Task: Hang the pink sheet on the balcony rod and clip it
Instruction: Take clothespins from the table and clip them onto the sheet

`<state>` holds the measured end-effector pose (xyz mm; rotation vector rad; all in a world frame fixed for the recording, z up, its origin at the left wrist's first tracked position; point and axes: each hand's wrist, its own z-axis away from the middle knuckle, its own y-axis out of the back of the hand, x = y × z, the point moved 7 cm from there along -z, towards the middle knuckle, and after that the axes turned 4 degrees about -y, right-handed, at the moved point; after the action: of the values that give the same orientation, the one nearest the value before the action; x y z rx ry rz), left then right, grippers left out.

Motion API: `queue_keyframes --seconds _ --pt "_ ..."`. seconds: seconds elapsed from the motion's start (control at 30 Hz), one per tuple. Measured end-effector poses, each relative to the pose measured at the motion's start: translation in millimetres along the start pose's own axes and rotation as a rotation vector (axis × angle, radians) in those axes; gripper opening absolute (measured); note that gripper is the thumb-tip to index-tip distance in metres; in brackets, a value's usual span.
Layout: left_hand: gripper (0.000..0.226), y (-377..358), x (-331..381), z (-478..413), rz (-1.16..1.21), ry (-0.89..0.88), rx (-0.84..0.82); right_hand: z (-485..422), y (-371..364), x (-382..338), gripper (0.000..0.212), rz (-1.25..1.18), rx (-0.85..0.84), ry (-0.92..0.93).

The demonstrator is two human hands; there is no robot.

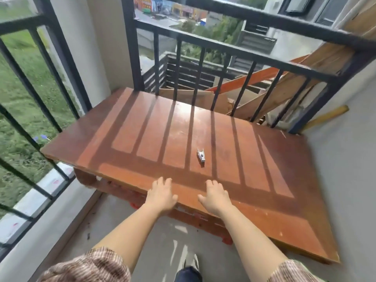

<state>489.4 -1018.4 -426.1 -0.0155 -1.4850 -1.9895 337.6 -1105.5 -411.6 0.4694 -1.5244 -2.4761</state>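
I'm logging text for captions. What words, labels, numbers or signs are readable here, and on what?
No text can be read.
White ledge: reddish marks, too blurred to read.
Distant shopfronts: colourful patches, too small to read.
Clip on the wooden table: no marking visible.

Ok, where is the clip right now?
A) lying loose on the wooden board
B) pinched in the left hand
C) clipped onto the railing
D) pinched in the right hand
A: the clip lies loose on the wooden board, beyond the left hand and the right hand, both hands open and empty.
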Motion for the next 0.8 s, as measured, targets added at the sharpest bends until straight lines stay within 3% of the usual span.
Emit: queue_keyframes --seconds 0.1,0.2,0.33,0.5,0.8 --pt "0.065 -2 -9 -45 0.010 0.069 -0.022 -57 2 1 0.063 0.025 -0.078 0.002" --pt "0.064 -5 -20 -87 0.041 0.163 -0.034 -113 9 3 0.053 0.031 -0.082 0.027" --pt "0.065 -21 -26 -128 0.104 0.320 -0.055 -178 11 11 0.043 -0.161 -0.146 -0.067" --pt "0.076 -54 -18 -151 0.095 0.425 -0.078 -238 5 14 0.047 -0.296 -0.174 -0.106" --pt "0.082 -62 -17 -156 -0.017 0.469 -0.144 -258 -5 4 0.033 -0.115 -0.106 -0.092"
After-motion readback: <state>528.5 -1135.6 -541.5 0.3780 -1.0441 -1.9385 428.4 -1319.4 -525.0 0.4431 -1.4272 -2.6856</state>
